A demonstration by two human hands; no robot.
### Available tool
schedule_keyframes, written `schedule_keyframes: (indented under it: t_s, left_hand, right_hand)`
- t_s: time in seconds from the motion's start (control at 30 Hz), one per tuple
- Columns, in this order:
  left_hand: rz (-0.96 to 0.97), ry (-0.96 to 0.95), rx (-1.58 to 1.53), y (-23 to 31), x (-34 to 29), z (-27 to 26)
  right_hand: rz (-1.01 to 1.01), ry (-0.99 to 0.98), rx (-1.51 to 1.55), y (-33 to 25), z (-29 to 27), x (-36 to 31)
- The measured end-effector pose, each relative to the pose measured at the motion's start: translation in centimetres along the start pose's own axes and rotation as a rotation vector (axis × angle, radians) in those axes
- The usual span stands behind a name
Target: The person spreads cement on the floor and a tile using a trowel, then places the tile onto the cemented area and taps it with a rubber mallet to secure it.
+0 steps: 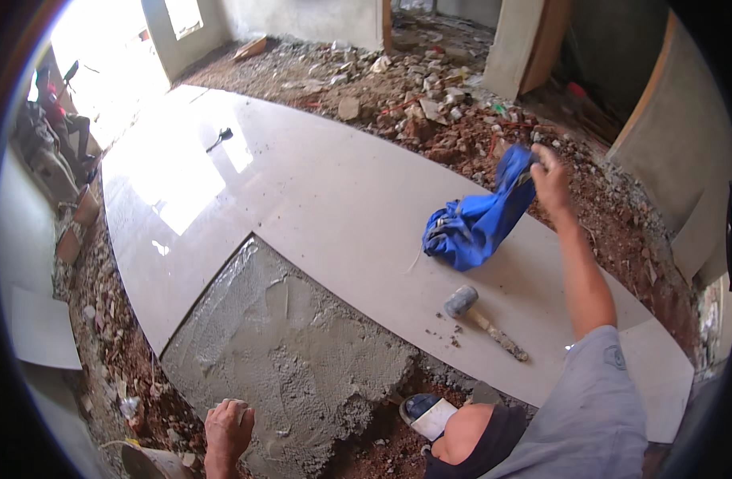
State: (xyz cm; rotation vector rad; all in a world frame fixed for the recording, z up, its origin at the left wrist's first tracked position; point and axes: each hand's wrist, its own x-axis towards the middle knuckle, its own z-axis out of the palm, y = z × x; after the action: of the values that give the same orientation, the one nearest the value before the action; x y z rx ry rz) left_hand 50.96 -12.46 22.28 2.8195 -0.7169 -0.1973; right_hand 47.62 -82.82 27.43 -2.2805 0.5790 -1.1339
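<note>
Cloth (486, 223), blue, just beyond the mallet (490, 326), is pinched at its top by the right hand (551, 185); probably light and limp, best gripped there. Whether anything's held by the left hand (229, 429), left of the mallet, can't be told.

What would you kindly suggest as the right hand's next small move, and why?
Perhaps the right hand could bring the blue cloth down to the dark crumbs and wipe them away: it already grips the cloth's upper end, and the crumbs lie loose on the pale tile, close beside the mallet.
</note>
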Motion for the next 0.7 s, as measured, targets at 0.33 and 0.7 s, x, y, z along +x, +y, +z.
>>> schedule_keyframes:
  t_s: [0.33,0.7]
  left_hand:
    - [0.059,-0.04,-0.034,2.6,7.0,2.1]
    - [-0.043,-0.336,0.003,-0.6,3.0,9.3]
  right_hand:
    - [0.126,-0.348,-0.603,8.6,2.5,-12.5]
    - [0.53,-0.584,-0.585,12.7,8.8,-24.8]
